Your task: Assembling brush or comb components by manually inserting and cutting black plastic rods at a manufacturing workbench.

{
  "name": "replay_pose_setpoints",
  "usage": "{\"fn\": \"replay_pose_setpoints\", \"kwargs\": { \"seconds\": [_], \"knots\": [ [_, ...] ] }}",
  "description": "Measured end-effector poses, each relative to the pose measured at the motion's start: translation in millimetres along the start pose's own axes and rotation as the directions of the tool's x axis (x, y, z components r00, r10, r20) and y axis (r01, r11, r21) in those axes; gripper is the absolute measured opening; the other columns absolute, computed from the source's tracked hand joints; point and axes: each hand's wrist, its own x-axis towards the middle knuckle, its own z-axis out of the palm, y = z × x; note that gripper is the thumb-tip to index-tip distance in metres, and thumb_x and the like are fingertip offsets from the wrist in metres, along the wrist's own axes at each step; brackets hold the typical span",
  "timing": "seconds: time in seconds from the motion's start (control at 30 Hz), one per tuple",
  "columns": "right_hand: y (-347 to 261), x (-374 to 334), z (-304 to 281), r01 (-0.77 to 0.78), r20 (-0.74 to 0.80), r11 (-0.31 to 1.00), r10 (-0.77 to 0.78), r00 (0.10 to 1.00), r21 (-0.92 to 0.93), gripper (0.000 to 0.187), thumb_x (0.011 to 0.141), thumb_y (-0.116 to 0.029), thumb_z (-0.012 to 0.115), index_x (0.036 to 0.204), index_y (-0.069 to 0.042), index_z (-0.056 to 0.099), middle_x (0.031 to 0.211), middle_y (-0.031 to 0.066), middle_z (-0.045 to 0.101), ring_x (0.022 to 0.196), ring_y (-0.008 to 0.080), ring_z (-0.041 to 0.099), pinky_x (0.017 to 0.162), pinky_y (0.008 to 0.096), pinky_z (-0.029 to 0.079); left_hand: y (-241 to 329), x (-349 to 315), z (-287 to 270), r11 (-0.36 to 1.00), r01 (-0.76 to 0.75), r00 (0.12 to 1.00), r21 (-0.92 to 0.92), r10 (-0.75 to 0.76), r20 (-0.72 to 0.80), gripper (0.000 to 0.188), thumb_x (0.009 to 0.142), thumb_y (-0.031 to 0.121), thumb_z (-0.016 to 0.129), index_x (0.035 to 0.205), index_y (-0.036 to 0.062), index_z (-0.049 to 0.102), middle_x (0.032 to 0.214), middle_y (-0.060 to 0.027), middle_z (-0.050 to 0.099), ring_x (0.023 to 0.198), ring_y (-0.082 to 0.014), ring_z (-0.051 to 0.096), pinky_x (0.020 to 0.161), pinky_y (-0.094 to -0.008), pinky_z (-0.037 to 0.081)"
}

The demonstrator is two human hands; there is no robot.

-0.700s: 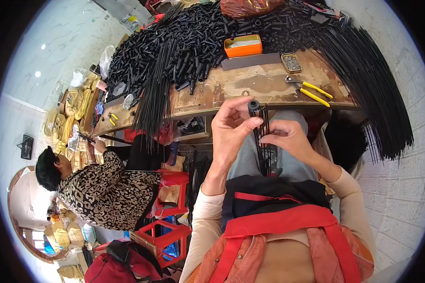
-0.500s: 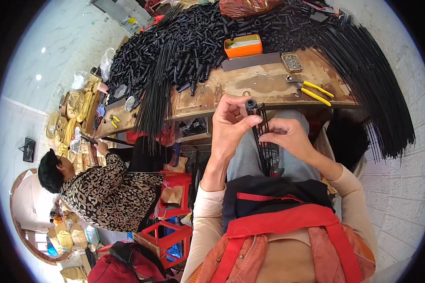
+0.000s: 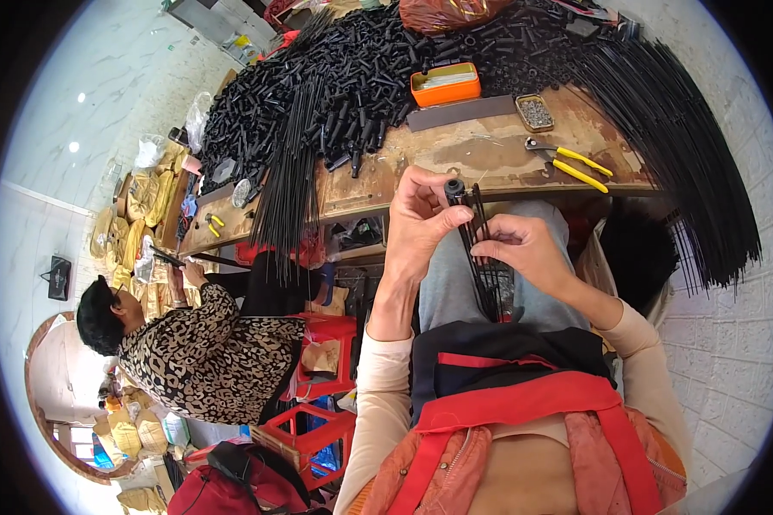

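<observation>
Before my lap, my left hand [image 3: 421, 219] pinches a black umbrella runner [image 3: 455, 190], a plastic tube with a ringed top, standing roughly upright. Thin black umbrella ribs [image 3: 488, 287] hang around and below it, down between my knees. To its right, the thumb and fingers of my right hand [image 3: 524, 247] are pressed together on one or more of these ribs. The fingertips hide exactly where the ribs meet the tube.
On the wooden bench [image 3: 378, 193] lie yellow-handled pliers [image 3: 580, 167], a tin of small metal parts [image 3: 534, 113], an orange box [image 3: 445, 83] and a heap of black tubes [image 3: 318, 103]. Rib bundles [image 3: 678, 154] overhang its edge. A co-worker [image 3: 206, 343] sits at left, near red stools [image 3: 318, 429].
My right hand and the rib tops it holds stand slightly farther from the tube, leaving a wider gap. The left hand keeps its grip. The whole view has shifted slightly.
</observation>
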Motion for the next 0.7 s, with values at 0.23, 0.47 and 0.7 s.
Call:
{"fn": "replay_pose_setpoints", "kwargs": {
  "seconds": [0.23,0.47,0.7],
  "knots": [
    [3,4,-1,0.078,-0.044,0.997,-0.078,0.996,-0.011,0.010,0.086,-0.006,0.071,0.087,0.003,0.065,0.075,0.0006,0.064,0.068,0.0042,0.057,0.061,0.0207,0.046,8,-5,18,0.985,0.030,0.999,0.167,-0.023,-0.043,0.032,0.090,0.008,0.067,0.120,0.0026,0.058,0.093,-0.0023,0.063,0.084,-0.0087,0.059,0.079,-0.0240,0.049],
    [7,11,2,0.085,-0.032,0.995,-0.087,0.996,-0.051,0.012,0.083,-0.005,0.073,0.079,0.003,0.065,0.069,0.0020,0.064,0.064,0.0041,0.057,0.058,0.0213,0.045,16,-18,43,0.962,0.029,0.990,0.273,0.010,-0.141,0.037,0.098,0.014,0.056,0.133,0.0000,0.052,0.105,-0.0079,0.065,0.091,-0.0117,0.061,0.086,-0.0262,0.049],
    [1,9,8,0.081,-0.050,0.992,-0.086,0.995,-0.094,0.012,0.082,-0.006,0.074,0.081,0.003,0.066,0.068,0.0024,0.064,0.065,0.0043,0.057,0.058,0.0212,0.045,8,-19,45,0.950,0.030,0.978,0.309,0.036,-0.205,0.039,0.097,0.011,0.058,0.133,-0.0023,0.051,0.096,-0.0034,0.062,0.087,-0.0083,0.057,0.081,-0.0222,0.047]
  ]
}}
